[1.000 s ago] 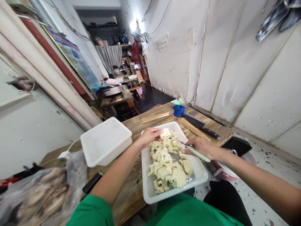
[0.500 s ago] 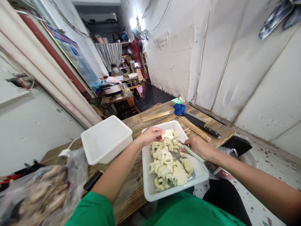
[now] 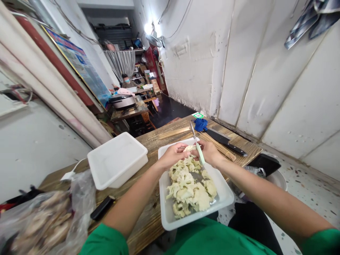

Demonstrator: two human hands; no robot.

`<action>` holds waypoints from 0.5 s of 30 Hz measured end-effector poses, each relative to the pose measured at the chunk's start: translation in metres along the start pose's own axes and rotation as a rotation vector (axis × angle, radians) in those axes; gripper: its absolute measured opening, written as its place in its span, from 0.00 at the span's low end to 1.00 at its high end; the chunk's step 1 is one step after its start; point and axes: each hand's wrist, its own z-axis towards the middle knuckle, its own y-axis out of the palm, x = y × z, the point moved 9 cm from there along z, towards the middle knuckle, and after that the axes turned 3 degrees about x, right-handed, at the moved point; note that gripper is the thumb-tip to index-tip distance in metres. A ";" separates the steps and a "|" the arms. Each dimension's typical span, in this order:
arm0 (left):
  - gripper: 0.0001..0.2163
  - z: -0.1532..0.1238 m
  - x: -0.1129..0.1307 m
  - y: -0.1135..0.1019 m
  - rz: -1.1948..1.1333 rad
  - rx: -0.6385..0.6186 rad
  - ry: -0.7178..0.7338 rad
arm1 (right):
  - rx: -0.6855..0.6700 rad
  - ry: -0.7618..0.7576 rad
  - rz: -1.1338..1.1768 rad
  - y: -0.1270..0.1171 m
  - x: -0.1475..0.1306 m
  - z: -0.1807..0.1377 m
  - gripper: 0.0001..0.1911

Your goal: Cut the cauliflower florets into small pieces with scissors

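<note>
Over the far end of a white tray [image 3: 170, 224], my left hand [image 3: 174, 154] pinches a pale cauliflower floret [image 3: 189, 148]. My right hand [image 3: 209, 152] is closed on a small knife by its light green handle [image 3: 200, 155], the thin blade pointing up and away from me. The fingers of my right hand also reach to the floret, and both hands nearly meet around it. Below them, several cut cauliflower pieces [image 3: 186, 187] lie heaped in the tray. Part of the floret is hidden by my fingers.
An upturned-looking white plastic tub [image 3: 118, 159] stands left of the tray. Beyond are wooden skewers [image 3: 217, 145], a black-handled cleaver [image 3: 225, 140] and a blue cloth [image 3: 200, 124]. A plastic bag of food [image 3: 45, 223] lies front left. A person [image 3: 127, 83] sits far back.
My right hand has turned the knife from the floret so its blade points upward. Its fingers have moved left to the floret, which my left hand still holds.
</note>
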 end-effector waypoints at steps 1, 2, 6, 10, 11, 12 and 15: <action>0.22 0.000 0.002 0.000 0.011 -0.009 0.023 | -0.010 0.005 0.032 0.003 -0.001 0.001 0.18; 0.21 0.001 0.002 0.000 0.016 -0.024 0.036 | -0.021 0.012 0.047 0.004 -0.002 0.001 0.17; 0.21 0.005 -0.009 -0.007 -0.025 -0.096 -0.030 | -0.040 0.020 0.052 0.004 -0.009 -0.002 0.14; 0.22 0.005 -0.032 -0.019 -0.056 -0.143 -0.167 | -0.054 0.009 0.106 -0.006 -0.013 0.003 0.14; 0.22 0.004 -0.037 -0.024 -0.021 -0.131 -0.181 | -0.062 0.008 0.117 -0.009 -0.012 0.006 0.15; 0.23 0.005 -0.040 -0.030 0.036 -0.101 -0.178 | -0.064 0.006 0.112 -0.011 -0.011 0.010 0.16; 0.25 0.009 -0.035 -0.053 0.381 0.094 -0.061 | -0.050 -0.004 -0.012 -0.012 -0.008 0.023 0.17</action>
